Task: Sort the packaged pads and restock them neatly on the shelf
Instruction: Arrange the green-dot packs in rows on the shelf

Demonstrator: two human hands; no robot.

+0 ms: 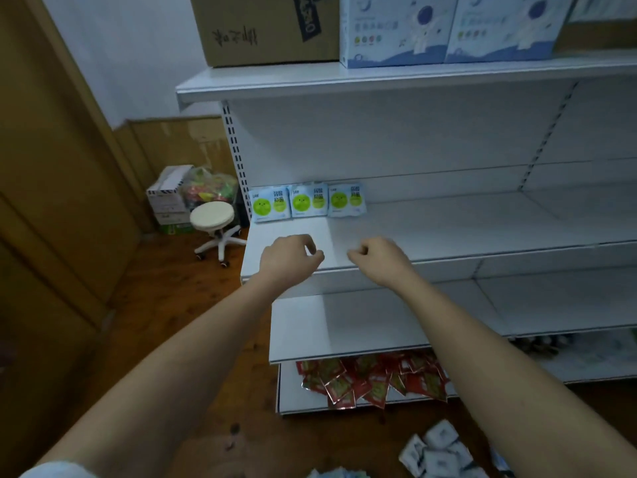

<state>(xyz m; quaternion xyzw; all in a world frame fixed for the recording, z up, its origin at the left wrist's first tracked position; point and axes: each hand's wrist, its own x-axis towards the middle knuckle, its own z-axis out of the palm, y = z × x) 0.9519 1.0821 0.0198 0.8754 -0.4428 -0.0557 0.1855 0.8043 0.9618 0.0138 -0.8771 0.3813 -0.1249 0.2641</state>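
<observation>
Three pad packs (307, 201) stand upright side by side at the back left of the middle shelf (448, 232), each pale blue with a green smiley circle and "弱酸抑菌" printed on it; the smaller print is too blurry to read. Both hands hover over the shelf's front edge holding nothing: left hand (289, 258) and right hand (377, 255) with fingers loosely curled. More white packs (436, 450) lie loose on the floor. Up top there's a cardboard box (265, 27) with handwriting beside blue astronaut boxes (448, 27). Red sachets (372, 379) fill the bottom shelf.
</observation>
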